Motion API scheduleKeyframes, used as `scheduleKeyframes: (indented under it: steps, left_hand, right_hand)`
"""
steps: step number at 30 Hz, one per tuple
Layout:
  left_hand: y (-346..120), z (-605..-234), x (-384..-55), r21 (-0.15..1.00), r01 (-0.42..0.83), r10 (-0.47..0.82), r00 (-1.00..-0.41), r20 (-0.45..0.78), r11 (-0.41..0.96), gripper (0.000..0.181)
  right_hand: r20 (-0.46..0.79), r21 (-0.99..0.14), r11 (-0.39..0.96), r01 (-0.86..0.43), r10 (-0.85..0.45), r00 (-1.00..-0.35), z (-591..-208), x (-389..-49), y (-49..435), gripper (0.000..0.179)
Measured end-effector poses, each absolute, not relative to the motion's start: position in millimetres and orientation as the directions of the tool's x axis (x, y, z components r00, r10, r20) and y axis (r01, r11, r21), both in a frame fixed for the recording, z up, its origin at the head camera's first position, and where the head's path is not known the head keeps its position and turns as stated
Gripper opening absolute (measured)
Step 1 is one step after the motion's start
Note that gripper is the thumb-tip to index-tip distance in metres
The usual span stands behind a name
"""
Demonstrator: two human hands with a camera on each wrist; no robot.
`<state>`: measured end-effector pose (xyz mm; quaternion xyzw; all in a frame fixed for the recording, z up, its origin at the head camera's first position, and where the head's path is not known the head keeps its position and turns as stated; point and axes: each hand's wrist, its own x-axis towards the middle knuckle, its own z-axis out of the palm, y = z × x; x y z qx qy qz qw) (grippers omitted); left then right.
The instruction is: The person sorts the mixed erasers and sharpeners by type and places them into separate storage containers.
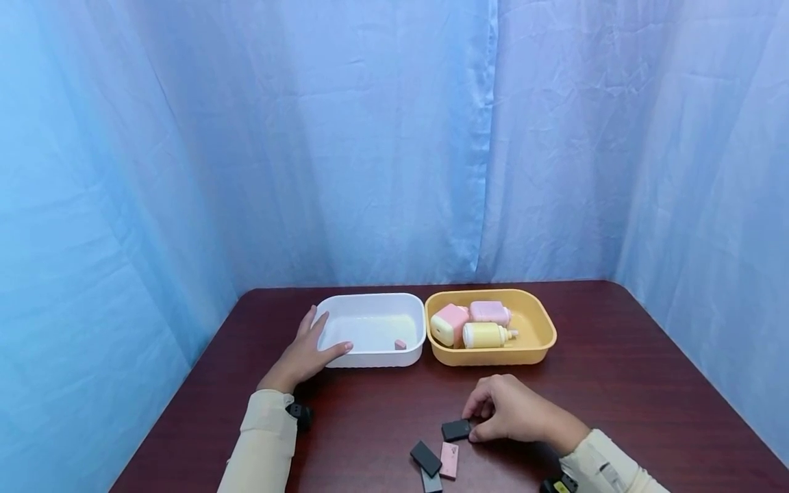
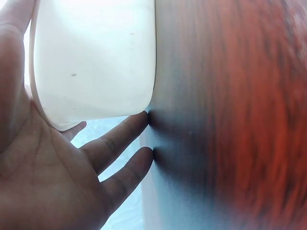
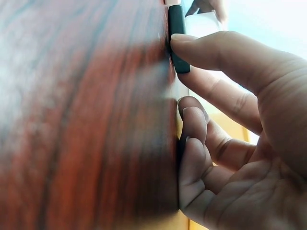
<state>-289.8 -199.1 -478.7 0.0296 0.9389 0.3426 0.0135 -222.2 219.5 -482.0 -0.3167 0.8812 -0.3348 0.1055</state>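
Observation:
At the left end of a white basket [image 1: 370, 359], my left hand [image 1: 305, 354] rests with spread, fairly straight fingers. Its thumb lies along the near rim, while two fingertips [image 2: 136, 122] touch the table beside the basket wall. My right hand [image 1: 514, 411] pinches a small black rectangular block [image 1: 455, 430] at its right end, between thumb and index finger. This block lies flat on the table. In the right wrist view the thumb presses on the black block [image 3: 177, 24], and the other fingers curl against the table. A small pink piece [image 1: 400, 344] lies inside the white basket.
Near the right hand lie a pink block [image 1: 449, 460], another black block [image 1: 425, 458] and a grey block [image 1: 431, 482] partly under it. A yellow basket [image 1: 536, 355] holds a pink-and-cream bottle [image 1: 453, 322], a pink bottle [image 1: 489, 311] and a yellow bottle [image 1: 487, 335]. Blue curtains [image 1: 394, 137] surround the table.

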Motion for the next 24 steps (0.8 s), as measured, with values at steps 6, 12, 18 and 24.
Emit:
scheduleKeyframes:
  steps: [6, 12, 18, 24]
  left_hand:
    - [-198.9, -479.1, -288.0, 0.647, 0.036, 0.061, -0.998, -0.016, 0.762, 0.115]
    - [-199.0, -479.7, -289.5, 0.646, 0.049, 0.07, -0.998, -0.006, 0.762, 0.115]
    - [-200.3, -481.0, -292.3, 0.632, 0.058, 0.075, -0.997, 0.0, 0.773, 0.115]
    - [-199.5, -480.0, -292.5, 0.631, 0.055, 0.076, -0.997, -0.005, 0.774, 0.115]
  right_hand:
    - [0.024, -0.669, 0.572, -0.474, -0.621, -0.783, -483.7, -222.0, 219.6, 0.021]
    - [0.031, -0.676, 0.563, -0.475, -0.623, -0.782, -481.8, -221.6, 220.7, 0.02]
    - [0.058, -0.684, 0.543, -0.487, -0.626, -0.778, -484.0, -221.9, 221.1, 0.021]
    - [0.071, -0.692, 0.533, -0.486, -0.621, -0.781, -485.7, -222.4, 221.1, 0.019]
